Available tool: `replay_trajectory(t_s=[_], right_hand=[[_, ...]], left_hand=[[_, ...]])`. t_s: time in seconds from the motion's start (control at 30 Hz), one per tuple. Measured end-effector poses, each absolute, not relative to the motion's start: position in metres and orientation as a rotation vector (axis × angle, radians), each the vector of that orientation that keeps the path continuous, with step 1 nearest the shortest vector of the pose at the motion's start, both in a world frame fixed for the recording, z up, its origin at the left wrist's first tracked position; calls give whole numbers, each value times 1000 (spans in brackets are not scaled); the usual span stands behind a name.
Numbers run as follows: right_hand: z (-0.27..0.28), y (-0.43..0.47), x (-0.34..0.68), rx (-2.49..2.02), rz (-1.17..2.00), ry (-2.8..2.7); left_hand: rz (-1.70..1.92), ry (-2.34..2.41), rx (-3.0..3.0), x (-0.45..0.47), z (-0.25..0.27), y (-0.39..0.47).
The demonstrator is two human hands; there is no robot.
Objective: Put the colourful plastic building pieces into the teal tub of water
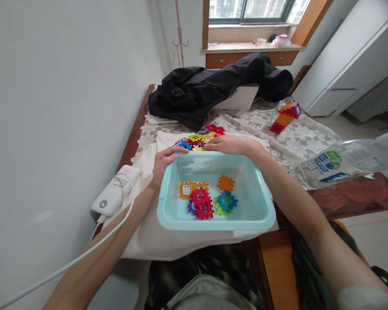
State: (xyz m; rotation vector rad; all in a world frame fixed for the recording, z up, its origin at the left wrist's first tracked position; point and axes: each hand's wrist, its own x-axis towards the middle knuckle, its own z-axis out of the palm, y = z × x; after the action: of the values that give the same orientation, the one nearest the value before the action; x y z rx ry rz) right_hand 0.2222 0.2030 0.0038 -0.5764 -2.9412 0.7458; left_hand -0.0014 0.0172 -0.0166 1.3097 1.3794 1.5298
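A light blue plastic basin (216, 224) stands near the table's front edge, with a few interlocking building pieces on its floor. Among them are red pieces (201, 203), an orange piece (225, 183) and a blue piece (227, 200) lying over a green one. My left hand (166, 162) is wrapped round the basin's far left corner, its fingers along the rim. Just beyond the far rim, my right hand (230, 144) reaches with stretched fingers to a heap of colourful pieces (195, 137). Its fingertips touch the heap's right side; whether they pinch a piece is hidden.
Black cloth (210, 86) covers a white box at the table's back. A built orange and red shape (284, 118) stands at the right, behind a large clear bottle (342, 163). On the left lies a white power bank (116, 191) whose cable (84, 257) crosses above my left forearm.
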Motion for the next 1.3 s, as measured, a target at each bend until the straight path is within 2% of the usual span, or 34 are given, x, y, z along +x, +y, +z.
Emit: replay_trajectory(t_s=[0.37, 0.53, 0.63, 0.73, 1.07, 1.3], right_hand=[[12, 196, 220, -597, 947, -2902], [20, 194, 220, -716, 818, -2961], [21, 194, 222, -557, 703, -3033], [18, 196, 223, -482, 731, -3007], [22, 193, 219, -697, 773, -2950], [14, 194, 223, -803, 573, -2965]], left_hand=[[1535, 1375, 1318, -2, -19, 16], [1532, 1363, 1292, -2, -20, 18], [1536, 1360, 1286, -2, -20, 18], [1540, 1372, 1292, -1, -18, 18], [1527, 1405, 1327, 1, -14, 16], [1530, 1386, 1280, 0, -17, 17]])
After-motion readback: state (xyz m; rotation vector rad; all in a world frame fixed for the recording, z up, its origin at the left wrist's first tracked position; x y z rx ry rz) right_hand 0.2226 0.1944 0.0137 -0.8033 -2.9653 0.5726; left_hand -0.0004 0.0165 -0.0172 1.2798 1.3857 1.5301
